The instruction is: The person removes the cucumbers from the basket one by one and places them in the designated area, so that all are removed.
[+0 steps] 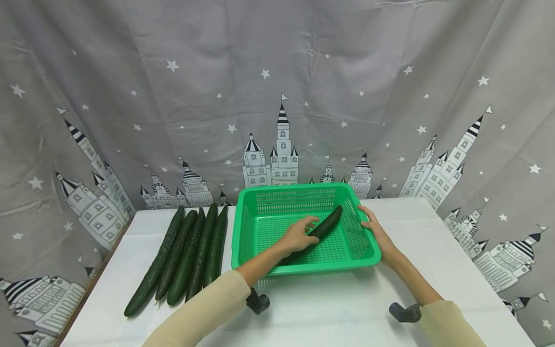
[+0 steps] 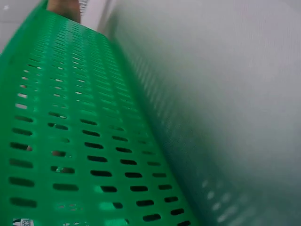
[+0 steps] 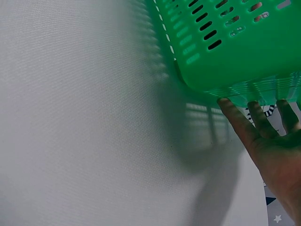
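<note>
A dark green cucumber (image 1: 330,224) lies diagonally inside a green perforated plastic basket (image 1: 368,258). My left hand (image 1: 298,235) reaches over the near rim and holds the cucumber, thumb on its near side and bent fingers on its far side. The left wrist view shows only the basket's outer wall (image 2: 70,136), which hides that grip. On the basket's right end, my right hand (image 1: 378,233) rests against the wall and rim. Its fingers (image 3: 263,123) look straight and spread in the right wrist view, tips touching the outside.
Several long cucumbers (image 1: 205,250) lie side by side on the white table (image 1: 321,318), left of the basket. A grey curtain (image 1: 217,120) printed with castles and stars hangs behind. Dark wrist devices (image 1: 258,302) show at both sleeves.
</note>
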`<state>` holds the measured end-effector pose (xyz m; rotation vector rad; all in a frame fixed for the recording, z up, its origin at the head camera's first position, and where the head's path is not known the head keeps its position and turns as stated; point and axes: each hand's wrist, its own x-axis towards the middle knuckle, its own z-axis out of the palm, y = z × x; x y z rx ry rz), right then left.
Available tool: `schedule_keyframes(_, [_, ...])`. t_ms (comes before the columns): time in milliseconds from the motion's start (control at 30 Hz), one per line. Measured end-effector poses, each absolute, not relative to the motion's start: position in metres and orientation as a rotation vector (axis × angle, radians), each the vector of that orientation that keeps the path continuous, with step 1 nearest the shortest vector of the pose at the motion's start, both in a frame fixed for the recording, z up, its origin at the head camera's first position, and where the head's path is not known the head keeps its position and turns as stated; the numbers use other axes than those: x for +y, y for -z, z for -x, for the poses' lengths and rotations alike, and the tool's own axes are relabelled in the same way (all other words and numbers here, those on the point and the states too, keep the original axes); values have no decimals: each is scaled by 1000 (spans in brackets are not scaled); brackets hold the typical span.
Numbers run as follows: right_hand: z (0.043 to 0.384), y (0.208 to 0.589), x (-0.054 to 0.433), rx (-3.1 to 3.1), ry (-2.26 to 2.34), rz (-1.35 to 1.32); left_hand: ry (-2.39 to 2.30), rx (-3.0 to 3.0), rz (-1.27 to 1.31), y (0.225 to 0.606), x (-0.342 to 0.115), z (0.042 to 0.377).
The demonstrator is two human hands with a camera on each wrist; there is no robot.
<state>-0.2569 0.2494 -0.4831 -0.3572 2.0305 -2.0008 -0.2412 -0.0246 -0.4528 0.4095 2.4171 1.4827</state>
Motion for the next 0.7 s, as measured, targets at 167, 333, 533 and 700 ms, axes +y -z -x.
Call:
schedule_keyframes(167, [258,483,250,2032,1992,359,-1426,2399,-360,457,-21,246])
schedule_keyframes(333, [258,483,249,2040,1986,357,-1354,2426,-371,461,-23,249])
schedule_keyframes(533, [258,483,249,2029,1994,376,-1298,2442,-383,461,-25,249])
schedule_keyframes(700, [258,483,250,2032,1994,379,-1303,2457,-378,459,-25,248])
